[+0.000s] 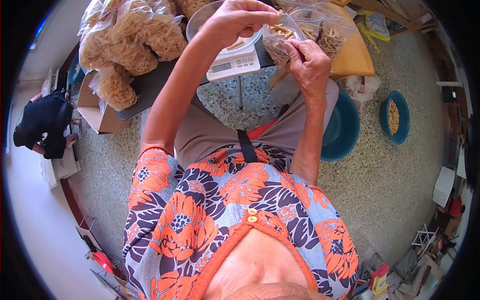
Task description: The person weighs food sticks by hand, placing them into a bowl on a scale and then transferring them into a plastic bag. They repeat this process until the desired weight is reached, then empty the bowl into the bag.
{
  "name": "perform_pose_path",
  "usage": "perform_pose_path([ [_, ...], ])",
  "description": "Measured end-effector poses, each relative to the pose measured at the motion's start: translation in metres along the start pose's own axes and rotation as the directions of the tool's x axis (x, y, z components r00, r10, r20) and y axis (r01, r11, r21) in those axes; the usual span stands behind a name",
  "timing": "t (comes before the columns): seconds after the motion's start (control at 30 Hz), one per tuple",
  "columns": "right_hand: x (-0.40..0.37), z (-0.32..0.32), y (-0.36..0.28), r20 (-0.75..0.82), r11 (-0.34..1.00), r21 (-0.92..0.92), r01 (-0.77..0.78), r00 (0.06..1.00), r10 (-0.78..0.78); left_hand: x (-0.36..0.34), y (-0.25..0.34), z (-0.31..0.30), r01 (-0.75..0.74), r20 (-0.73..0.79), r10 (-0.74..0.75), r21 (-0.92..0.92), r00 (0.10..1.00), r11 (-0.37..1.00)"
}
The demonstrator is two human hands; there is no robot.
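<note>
Left hand: reaches far, over the scale's right side; its fingertips (274,19) are drawn together and seem to pinch a tan stick, though what lies between them is small. A light pinch should suit such thin, probably brittle pieces.
Right hand (308,59): thumb and fingers grip the near right edge of the small bag. Holding that edge apart from the far one should keep the mouth wide.
Small bag (274,49): at the far edge, right of the scale, partly filled with tan sticks (281,32). Best kept upright, so nothing spills.
Scale (240,65): left of the bag; the digits are too small to read. Neither hand nor bag should lean on it, or the reading would be off.
Bowl (195,25): clear, on the scale, with a few tan pieces inside. Pieces are better laid in it gently than dropped.
Larger bag (334,39): just right of the small one, on the wooden table (361,59).
</note>
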State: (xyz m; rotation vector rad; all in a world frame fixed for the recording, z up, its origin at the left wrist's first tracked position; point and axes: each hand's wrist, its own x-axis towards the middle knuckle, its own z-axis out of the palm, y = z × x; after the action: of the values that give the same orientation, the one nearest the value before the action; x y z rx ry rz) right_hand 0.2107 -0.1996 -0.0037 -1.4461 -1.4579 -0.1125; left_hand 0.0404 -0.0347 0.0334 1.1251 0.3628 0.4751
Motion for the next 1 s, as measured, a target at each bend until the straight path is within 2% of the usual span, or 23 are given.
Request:
perform_pose_path([
  [0.03,0.000,0.000,0.000,0.000,1.000,-0.001,0.000,1.000,0.000,0.006,-0.007,0.009,-0.122,-0.066,0.146,0.276,0.987,0.953],
  [0.07,0.000,0.000,0.001,-0.003,1.000,-0.009,0.007,1.000,-0.007,0.006,-0.006,0.022,-0.208,-0.091,0.301,0.536,0.949,0.818],
  [0.1,0.000,0.000,0.001,-0.004,1.000,-0.015,0.013,1.000,-0.013,0.002,0.000,0.030,-0.175,-0.092,0.430,0.823,0.898,0.541],
  [0.13,0.000,0.000,0.001,-0.002,1.000,-0.012,0.013,1.000,-0.013,-0.001,0.007,0.034,-0.171,-0.095,0.429,0.823,0.898,0.541],
  [0.23,-0.001,0.000,0.000,0.002,1.000,0.004,-0.015,1.000,0.015,-0.009,0.017,0.026,-0.262,-0.039,0.569,0.860,0.822,0.437],
  [0.27,-0.001,0.000,0.001,0.001,1.000,-0.008,-0.012,1.000,0.012,-0.014,0.023,0.020,-0.207,-0.044,0.518,0.885,0.855,0.418],
  [0.33,-0.001,0.001,0.001,0.001,1.000,-0.013,-0.004,1.000,0.004,-0.016,0.021,-0.005,-0.072,-0.044,0.378,0.956,0.925,0.285],
  [0.37,-0.001,0.001,0.001,-0.004,1.000,-0.024,-0.001,1.000,0.000,-0.018,0.015,-0.016,-0.067,-0.047,0.379,0.957,0.924,0.282],
  [0.43,0.000,0.002,0.001,-0.010,0.999,-0.032,0.005,1.000,-0.005,-0.024,0.008,-0.026,0.003,-0.028,0.242,0.995,0.970,0.104],
  [0.47,-0.001,0.002,0.001,-0.008,0.999,-0.031,0.005,1.000,-0.006,-0.029,0.009,-0.021,0.076,-0.077,0.133,0.997,0.988,0.013],
  [0.53,0.000,0.002,0.000,-0.002,0.999,-0.032,0.009,1.000,-0.009,-0.028,-0.001,-0.021,0.140,-0.133,0.096,0.987,0.986,-0.072],
  [0.73,0.001,-0.001,-0.001,0.001,0.999,-0.040,0.017,1.000,-0.017,-0.023,-0.010,-0.016,0.179,-0.168,0.082,0.970,0.982,-0.162],
  [0.87,0.001,-0.001,-0.002,0.007,0.999,-0.051,-0.001,1.000,0.001,-0.019,-0.012,-0.015,0.192,-0.182,0.067,0.965,0.981,-0.180],
  [1.0,0.002,0.001,-0.002,0.008,0.999,-0.050,0.011,1.000,-0.010,-0.020,-0.018,-0.019,0.199,-0.181,0.113,0.964,0.977,-0.176],
])
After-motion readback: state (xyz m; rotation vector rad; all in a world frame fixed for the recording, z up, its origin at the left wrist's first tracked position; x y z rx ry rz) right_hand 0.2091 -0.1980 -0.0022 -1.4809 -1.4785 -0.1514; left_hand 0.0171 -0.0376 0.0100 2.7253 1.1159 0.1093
